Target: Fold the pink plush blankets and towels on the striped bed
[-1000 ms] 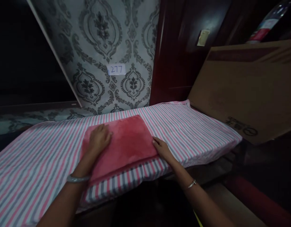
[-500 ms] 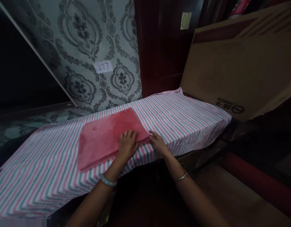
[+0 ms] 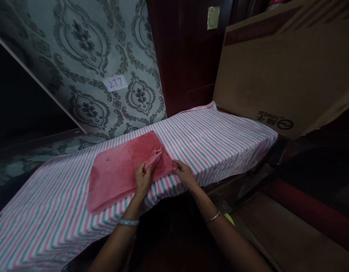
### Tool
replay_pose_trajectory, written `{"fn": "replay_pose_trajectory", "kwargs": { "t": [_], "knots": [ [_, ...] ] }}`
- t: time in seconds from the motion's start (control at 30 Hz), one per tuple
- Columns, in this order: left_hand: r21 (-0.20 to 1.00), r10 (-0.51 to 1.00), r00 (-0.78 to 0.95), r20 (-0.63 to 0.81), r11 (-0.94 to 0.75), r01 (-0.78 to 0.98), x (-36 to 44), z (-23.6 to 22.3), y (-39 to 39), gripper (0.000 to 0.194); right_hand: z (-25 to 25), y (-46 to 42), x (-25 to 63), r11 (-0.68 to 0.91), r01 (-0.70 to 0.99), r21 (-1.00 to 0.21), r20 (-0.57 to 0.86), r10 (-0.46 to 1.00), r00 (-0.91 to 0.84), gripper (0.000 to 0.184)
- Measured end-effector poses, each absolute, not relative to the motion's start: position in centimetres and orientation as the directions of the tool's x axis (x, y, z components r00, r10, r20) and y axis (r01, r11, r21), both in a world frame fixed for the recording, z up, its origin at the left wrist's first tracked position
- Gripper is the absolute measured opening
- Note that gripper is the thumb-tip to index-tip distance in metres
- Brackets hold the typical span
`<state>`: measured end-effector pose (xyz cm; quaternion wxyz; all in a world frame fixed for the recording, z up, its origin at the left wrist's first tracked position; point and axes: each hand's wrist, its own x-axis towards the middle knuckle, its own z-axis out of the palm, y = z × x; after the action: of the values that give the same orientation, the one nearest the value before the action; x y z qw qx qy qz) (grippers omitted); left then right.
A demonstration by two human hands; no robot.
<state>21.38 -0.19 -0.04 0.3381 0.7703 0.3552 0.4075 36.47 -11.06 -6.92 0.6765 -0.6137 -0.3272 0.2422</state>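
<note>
A folded pink plush cloth (image 3: 115,170) lies flat on a striped sheet (image 3: 203,132) of pink, grey and white. Near the cloth's right part, my left hand (image 3: 143,179) is closed on a raised, bunched fold of its top layer. My right hand (image 3: 186,175) pinches the cloth's front right corner between thumb and fingers. The underside of the corner is hidden by the fingers.
Behind the sheet stands a patterned wall with a paper label (image 3: 115,82) marked 277. A large cardboard box (image 3: 276,75) leans at the back right, beside a dark red panel (image 3: 186,49). A black screen-like panel (image 3: 18,105) is at the left.
My left hand has gone from lying flat on the cloth to gripping and lifting a fold of it. My right hand stays at the corner. The view has shifted slightly.
</note>
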Motion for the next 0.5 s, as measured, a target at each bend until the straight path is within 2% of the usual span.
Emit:
{"fn": "replay_pose_trajectory", "kwargs": {
  "t": [0.23,0.4,0.5],
  "knots": [
    [0.904,0.863,0.387,0.326,-0.404,0.139,20.77,-0.35,-0.09,0.041,-6.91,-11.14,36.16,0.142,0.125,-0.982,0.189,0.694,0.695,0.036],
    [0.932,0.874,0.374,0.31,-0.357,0.06,20.79,-0.08,-0.44,0.034,-6.89,-11.06,36.2,0.173,0.006,-0.985,0.119,0.65,0.75,0.037],
    [0.943,0.885,0.359,0.295,-0.33,0.04,20.61,0.33,-0.54,0.031,-6.53,-11.09,36.16,0.191,-0.04,-0.981,0.1,0.67,0.735,0.031]
  ]
}}
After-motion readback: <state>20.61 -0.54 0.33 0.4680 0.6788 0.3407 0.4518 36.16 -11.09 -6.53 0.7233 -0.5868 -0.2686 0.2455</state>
